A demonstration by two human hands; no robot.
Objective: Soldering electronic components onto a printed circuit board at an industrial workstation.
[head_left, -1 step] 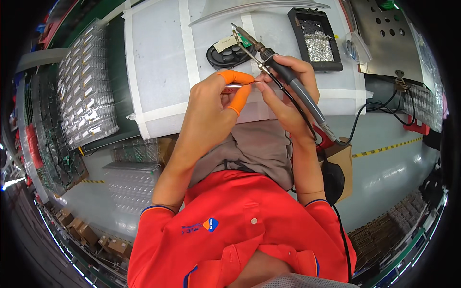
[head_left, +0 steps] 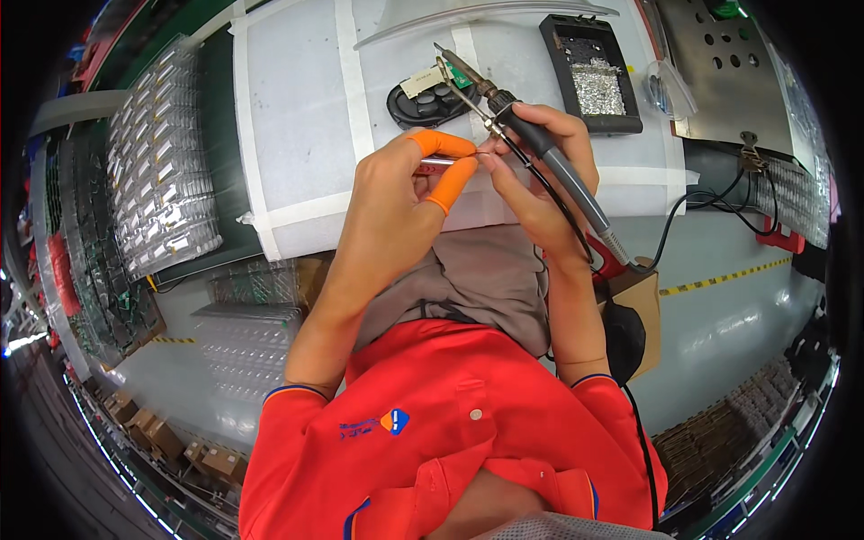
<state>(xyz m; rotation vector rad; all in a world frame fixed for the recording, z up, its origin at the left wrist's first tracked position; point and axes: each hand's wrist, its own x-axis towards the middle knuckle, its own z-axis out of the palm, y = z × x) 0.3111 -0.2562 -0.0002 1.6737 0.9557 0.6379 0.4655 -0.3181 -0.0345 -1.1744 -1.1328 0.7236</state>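
Note:
My right hand (head_left: 549,171) is closed around a soldering iron (head_left: 562,166) with a dark grey handle, its metal tip pointing up and to the left. Along the iron runs a thin black tube with a metal guide (head_left: 489,124). Orange finger cots cover the thumb and forefinger of my left hand (head_left: 405,184), which pinch a thin dark wire (head_left: 482,153) against my right fingertips; its ends are hidden. A red and silver slim tool (head_left: 436,166) shows inside my left fingers. Beyond the hands lies a black oval speaker-like part (head_left: 418,112) with a cream label and a green board.
A black tray (head_left: 560,90) holding silvery shavings stands at the back right, near a perforated metal box (head_left: 729,81). Stacked clear blister trays (head_left: 166,171) are at the left. White taped sheeting (head_left: 297,99) covers the table. The iron's black cable (head_left: 670,220) runs off right.

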